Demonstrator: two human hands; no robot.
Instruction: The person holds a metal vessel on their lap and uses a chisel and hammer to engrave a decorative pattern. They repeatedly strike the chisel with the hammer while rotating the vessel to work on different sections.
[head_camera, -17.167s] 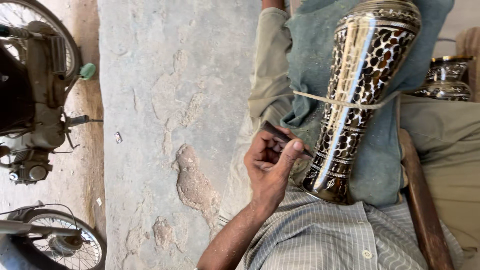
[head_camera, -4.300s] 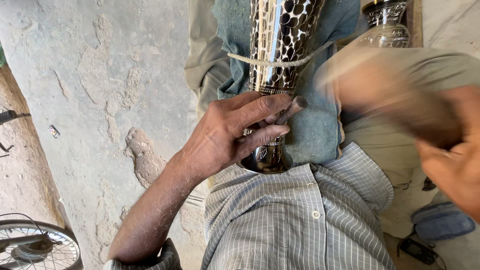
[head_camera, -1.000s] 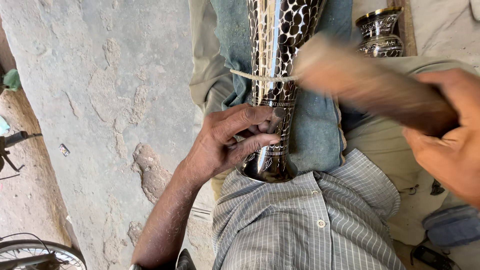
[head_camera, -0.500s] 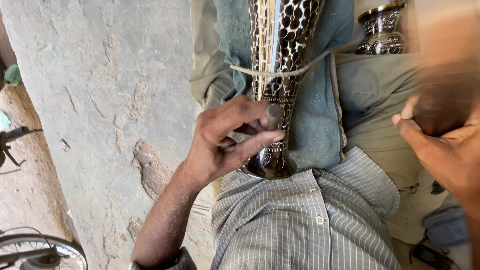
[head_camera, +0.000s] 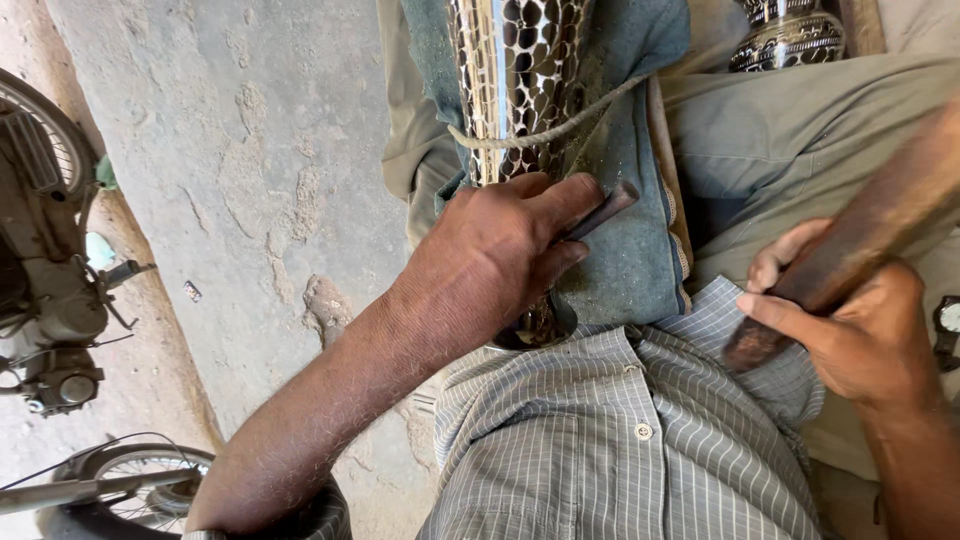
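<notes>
I count two metal vases. The tall patterned vase (head_camera: 515, 90) lies along my lap on a blue cloth (head_camera: 625, 230), with one cord (head_camera: 545, 135) tied round it; the second vase (head_camera: 785, 40) stands beyond the cloth's far edge. My left hand (head_camera: 495, 255) is closed round one dark chisel (head_camera: 595, 212), pressed against the tall vase. My right hand (head_camera: 860, 330) is clenched on one wooden mallet (head_camera: 850, 255), well clear of the vase. One motorcycle (head_camera: 45, 300) stands off on the ground.

Tall metal vase (head_camera: 520, 90), dark mottled pattern, polished strip, cord-bound, lying lengthwise on lap. Slim chisel (head_camera: 600, 208) angled against it. Wooden mallet (head_camera: 860, 235) raised.
</notes>
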